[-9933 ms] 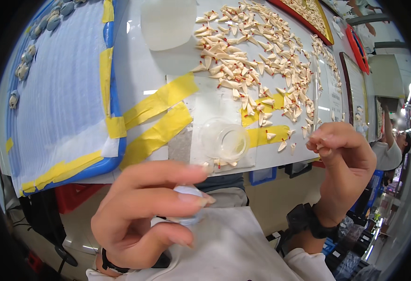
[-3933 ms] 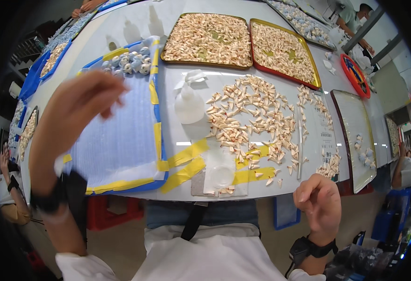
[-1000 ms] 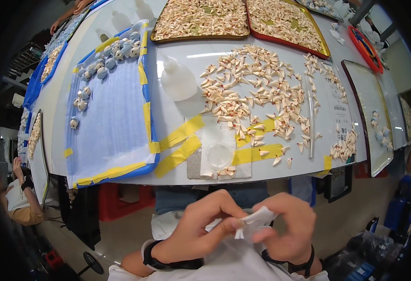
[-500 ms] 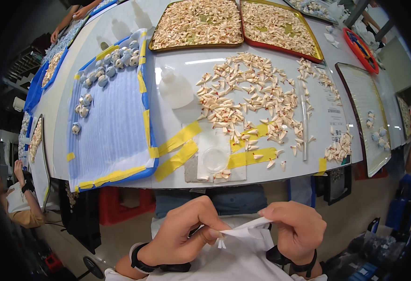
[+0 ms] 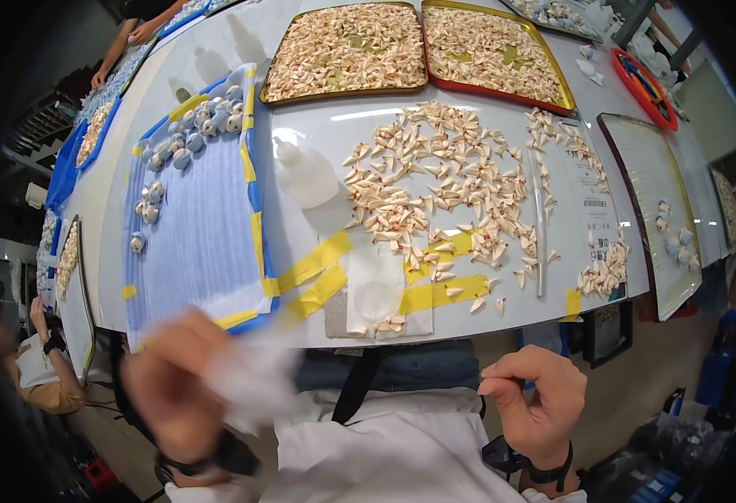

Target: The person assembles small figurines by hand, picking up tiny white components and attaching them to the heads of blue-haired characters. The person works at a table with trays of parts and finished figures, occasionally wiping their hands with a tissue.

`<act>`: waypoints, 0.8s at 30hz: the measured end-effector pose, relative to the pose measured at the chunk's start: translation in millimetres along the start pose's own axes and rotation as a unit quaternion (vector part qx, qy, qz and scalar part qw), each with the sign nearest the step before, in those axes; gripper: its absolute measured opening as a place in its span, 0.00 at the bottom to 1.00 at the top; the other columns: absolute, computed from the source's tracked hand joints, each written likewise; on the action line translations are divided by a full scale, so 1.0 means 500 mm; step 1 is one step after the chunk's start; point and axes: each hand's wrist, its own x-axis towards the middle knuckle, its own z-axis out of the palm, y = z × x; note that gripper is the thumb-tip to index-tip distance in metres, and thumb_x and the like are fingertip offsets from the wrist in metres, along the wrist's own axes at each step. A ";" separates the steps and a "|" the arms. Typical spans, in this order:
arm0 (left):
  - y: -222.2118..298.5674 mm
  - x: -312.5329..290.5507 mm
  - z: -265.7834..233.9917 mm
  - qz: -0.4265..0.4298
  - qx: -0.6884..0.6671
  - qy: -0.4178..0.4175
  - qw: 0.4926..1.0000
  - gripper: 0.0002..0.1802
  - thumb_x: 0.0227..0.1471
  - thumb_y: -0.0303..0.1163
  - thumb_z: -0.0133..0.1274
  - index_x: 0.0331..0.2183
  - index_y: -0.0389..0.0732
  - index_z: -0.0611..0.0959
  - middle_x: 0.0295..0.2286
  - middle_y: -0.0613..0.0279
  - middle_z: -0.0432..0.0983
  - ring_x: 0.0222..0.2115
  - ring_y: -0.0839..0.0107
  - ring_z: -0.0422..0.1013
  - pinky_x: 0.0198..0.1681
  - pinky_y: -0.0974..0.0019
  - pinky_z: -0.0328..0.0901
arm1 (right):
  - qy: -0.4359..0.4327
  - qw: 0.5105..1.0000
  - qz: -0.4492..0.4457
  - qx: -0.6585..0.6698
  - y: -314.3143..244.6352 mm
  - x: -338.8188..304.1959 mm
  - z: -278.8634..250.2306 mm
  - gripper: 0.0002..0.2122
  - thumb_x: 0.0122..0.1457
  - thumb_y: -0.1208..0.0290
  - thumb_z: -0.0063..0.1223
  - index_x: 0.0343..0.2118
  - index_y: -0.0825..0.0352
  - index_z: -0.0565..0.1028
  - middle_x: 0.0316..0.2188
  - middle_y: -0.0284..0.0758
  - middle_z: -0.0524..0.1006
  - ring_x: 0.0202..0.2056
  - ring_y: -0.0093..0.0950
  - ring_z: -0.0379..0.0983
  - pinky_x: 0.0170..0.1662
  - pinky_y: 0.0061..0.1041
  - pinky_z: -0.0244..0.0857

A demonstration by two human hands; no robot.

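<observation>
My left hand (image 5: 175, 381), smeared by motion, is at the near corner of the blue-lined tray (image 5: 196, 251). A white piece of cloth or tissue (image 5: 259, 381), also blurred, trails from its fingers. My right hand (image 5: 540, 402) is raised in front of my lap, short of the table edge. Its thumb and forefinger meet in a pinch; anything between them is too small to make out. Across the table from it lie many cream pointed pieces (image 5: 477, 184) with reddish tips. A small clear round dish (image 5: 378, 299) stands near the front edge.
Small blue-and-white balls (image 5: 208, 117) sit in the lined tray's far part. A translucent squeeze bottle (image 5: 305, 176) stands beside it. Two trays of cream pieces (image 5: 347, 50) are at the back. Yellow tape (image 5: 443, 293) marks the table. Other people's arms (image 5: 120, 54) show at the far left.
My hands have parted. The left, with the white cloth, has swung left toward the lined tray; the right stays near its place, without the cloth. The view has shifted slightly.
</observation>
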 end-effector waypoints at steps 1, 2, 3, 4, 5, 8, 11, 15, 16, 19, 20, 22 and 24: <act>0.011 0.032 -0.051 0.020 0.039 -0.007 0.999 0.05 0.50 0.24 0.44 0.31 0.33 0.71 0.25 0.62 0.69 0.23 0.77 0.66 0.25 0.77 0.61 | -0.002 1.000 -0.005 0.004 0.003 0.003 -0.001 0.04 0.43 0.78 0.58 0.21 0.69 0.73 0.14 0.32 0.71 0.13 0.25 0.63 0.17 0.20 0.55; 0.013 0.082 -0.089 0.087 0.280 0.053 0.954 0.05 0.50 0.24 0.45 0.32 0.33 0.71 0.27 0.63 0.69 0.24 0.80 0.65 0.26 0.78 0.59 | -0.003 1.000 -0.010 0.000 0.006 0.004 0.001 0.04 0.43 0.78 0.58 0.21 0.69 0.73 0.14 0.32 0.71 0.12 0.25 0.63 0.17 0.20 0.55; 0.013 0.133 -0.074 0.088 0.246 0.070 0.963 0.05 0.48 0.24 0.47 0.31 0.34 0.72 0.24 0.63 0.68 0.23 0.80 0.65 0.25 0.79 0.58 | -0.007 1.000 -0.010 -0.001 0.010 0.005 0.003 0.04 0.43 0.78 0.58 0.21 0.69 0.73 0.14 0.32 0.71 0.12 0.25 0.63 0.17 0.20 0.55; 0.016 0.180 -0.062 0.088 0.219 0.088 0.968 0.06 0.47 0.25 0.49 0.29 0.34 0.73 0.22 0.64 0.68 0.22 0.81 0.64 0.24 0.80 0.57 | -0.014 1.000 -0.011 0.005 0.012 0.008 0.004 0.04 0.43 0.78 0.58 0.21 0.69 0.73 0.14 0.32 0.71 0.13 0.25 0.63 0.17 0.20 0.55; -0.007 0.228 -0.047 0.077 0.243 0.021 0.967 0.06 0.46 0.25 0.50 0.30 0.34 0.73 0.22 0.64 0.69 0.22 0.81 0.65 0.24 0.80 0.57 | -0.013 1.000 -0.009 -0.004 0.019 0.008 0.002 0.04 0.43 0.79 0.58 0.22 0.69 0.73 0.14 0.32 0.72 0.13 0.25 0.63 0.17 0.20 0.55; -0.045 0.311 -0.044 0.034 0.340 -0.123 0.932 0.07 0.46 0.27 0.52 0.30 0.35 0.75 0.23 0.65 0.70 0.22 0.82 0.64 0.24 0.80 0.57 | -0.055 0.998 -0.014 0.017 0.009 0.011 0.009 0.04 0.42 0.79 0.58 0.22 0.69 0.74 0.15 0.32 0.72 0.13 0.26 0.64 0.17 0.20 0.56; -0.072 0.322 -0.033 0.099 0.431 -0.195 0.876 0.09 0.46 0.28 0.52 0.31 0.35 0.75 0.23 0.65 0.70 0.22 0.82 0.64 0.24 0.79 0.57 | -0.058 0.998 -0.025 0.015 0.006 0.010 0.004 0.04 0.42 0.79 0.58 0.22 0.69 0.74 0.14 0.33 0.72 0.14 0.25 0.65 0.17 0.20 0.56; -0.007 0.302 0.002 0.013 0.400 -0.118 0.909 0.05 0.50 0.27 0.48 0.30 0.35 0.74 0.26 0.63 0.69 0.26 0.81 0.64 0.27 0.77 0.59 | -0.048 0.977 0.120 0.168 0.022 -0.011 -0.019 0.06 0.49 0.73 0.55 0.22 0.70 0.73 0.15 0.33 0.71 0.15 0.21 0.64 0.18 0.18 0.55; 0.056 0.251 -0.006 -0.035 0.386 -0.083 0.918 0.06 0.51 0.28 0.46 0.29 0.36 0.74 0.26 0.62 0.70 0.25 0.79 0.64 0.27 0.76 0.59 | -0.085 0.951 0.145 0.258 0.021 -0.011 -0.018 0.08 0.51 0.71 0.53 0.21 0.70 0.73 0.15 0.33 0.71 0.15 0.20 0.63 0.18 0.18 0.54; 0.100 0.117 0.012 0.031 0.326 -0.192 0.925 0.08 0.47 0.31 0.51 0.28 0.36 0.75 0.22 0.62 0.70 0.21 0.75 0.65 0.24 0.75 0.59 | -0.169 0.847 0.182 0.470 0.027 -0.010 -0.005 0.20 0.57 0.57 0.43 0.18 0.70 0.68 0.14 0.31 0.67 0.15 0.18 0.59 0.18 0.17 0.51; 0.075 0.092 0.035 0.049 0.262 -0.257 0.929 0.09 0.46 0.32 0.53 0.27 0.36 0.75 0.21 0.62 0.70 0.21 0.74 0.65 0.23 0.75 0.59 | -0.185 0.811 0.191 0.521 0.031 -0.011 -0.003 0.22 0.58 0.54 0.41 0.16 0.70 0.66 0.13 0.30 0.65 0.15 0.18 0.58 0.19 0.17 0.51; 0.083 0.017 0.095 0.011 0.203 -0.260 0.944 0.14 0.47 0.39 0.54 0.25 0.37 0.75 0.18 0.62 0.69 0.19 0.73 0.64 0.20 0.73 0.57 | -0.277 0.705 0.197 0.622 0.027 0.002 0.028 0.25 0.57 0.49 0.38 0.15 0.68 0.64 0.12 0.29 0.63 0.17 0.18 0.57 0.21 0.17 0.50; 0.003 0.000 0.142 0.079 0.147 -0.256 0.952 0.15 0.41 0.37 0.59 0.26 0.36 0.77 0.20 0.60 0.70 0.20 0.72 0.66 0.21 0.73 0.59 | -0.277 0.652 0.240 0.664 0.038 -0.013 0.040 0.24 0.56 0.48 0.39 0.16 0.68 0.65 0.12 0.29 0.62 0.17 0.19 0.56 0.22 0.16 0.50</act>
